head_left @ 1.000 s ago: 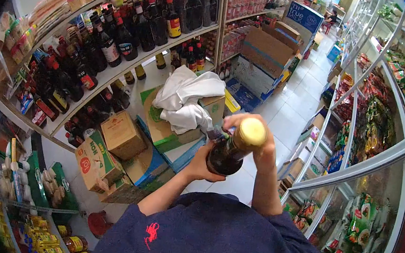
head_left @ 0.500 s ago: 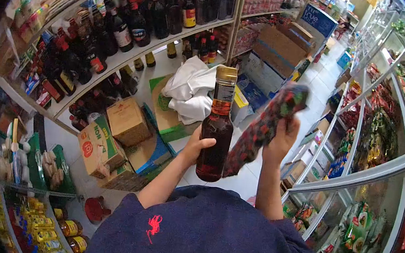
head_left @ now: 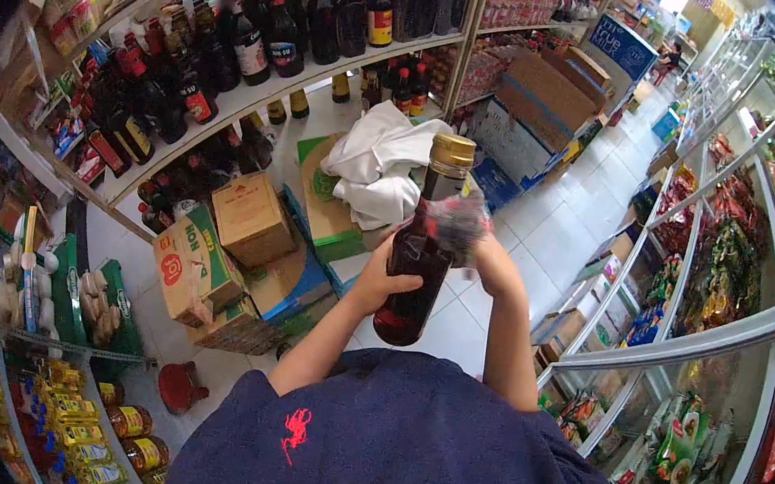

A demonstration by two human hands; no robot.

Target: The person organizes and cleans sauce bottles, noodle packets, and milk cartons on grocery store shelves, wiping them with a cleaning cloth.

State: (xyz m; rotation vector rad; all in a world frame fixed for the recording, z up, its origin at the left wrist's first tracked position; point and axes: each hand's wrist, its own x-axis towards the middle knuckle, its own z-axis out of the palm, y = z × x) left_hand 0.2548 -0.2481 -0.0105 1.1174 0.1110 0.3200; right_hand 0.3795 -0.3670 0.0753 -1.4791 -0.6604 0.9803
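Note:
A dark glass bottle point(head_left: 414, 279) with a gold cap stands nearly upright in front of my chest, tilted slightly to the right. My left hand point(head_left: 387, 278) is wrapped round its lower body, thumb across the front. A patterned dark red and grey cloth point(head_left: 456, 223), blurred by motion, lies against the bottle's shoulder. Closed on that cloth at the bottle's right side is my right hand point(head_left: 493, 259), its fingers partly hidden by the cloth.
Shelves of dark bottles point(head_left: 280, 48) rise at the left and ahead. Below them are cardboard boxes point(head_left: 254, 222) and a white cloth point(head_left: 377, 164). A red stool point(head_left: 182, 388) stands at lower left. Racks of packets point(head_left: 685, 439) line the right. A person point(head_left: 671, 56) sits far down the aisle.
My right hand has brought the patterned cloth leftward onto the bottle's upper part; before, it was held out to the right. The bottle has tilted a little and moved slightly right.

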